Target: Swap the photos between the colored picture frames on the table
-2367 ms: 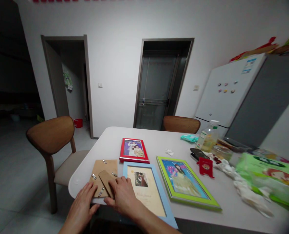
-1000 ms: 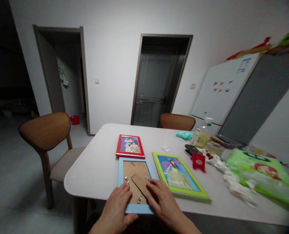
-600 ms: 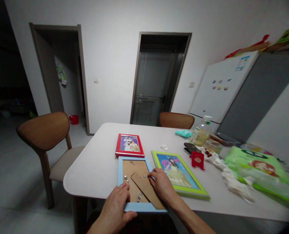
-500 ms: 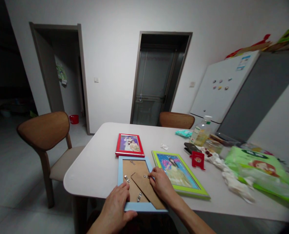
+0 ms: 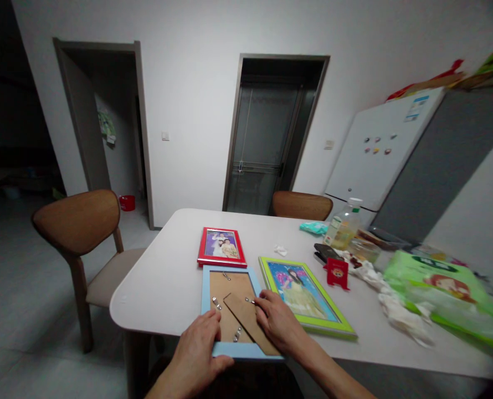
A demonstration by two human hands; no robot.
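Note:
A light-blue photo frame (image 5: 207,299) lies face down on the table, with a brown backing board (image 5: 225,288) set in it. Metal turn clips such as (image 5: 237,334) sit on the board. A brown easel strut (image 5: 246,313) lies diagonally across the board, and its lower end reaches the frame's bottom edge. My left hand (image 5: 196,339) grips the frame's lower edge. My right hand (image 5: 280,324) has its fingertips on the strut, close to an upper clip (image 5: 250,301).
A red photo frame (image 5: 221,247) lies just beyond the blue one, and a green-framed picture (image 5: 300,296) lies to its right. Crumpled white tissue (image 5: 396,307), a red card (image 5: 337,272), a plastic bottle (image 5: 344,230) and a green package (image 5: 437,288) stand further right. A wooden chair (image 5: 78,221) stands left of the table.
The blue frame now lies face down with the backing board in it, and the strut lies diagonally across the board. My right hand has moved from the strut's lower part towards the upper clip.

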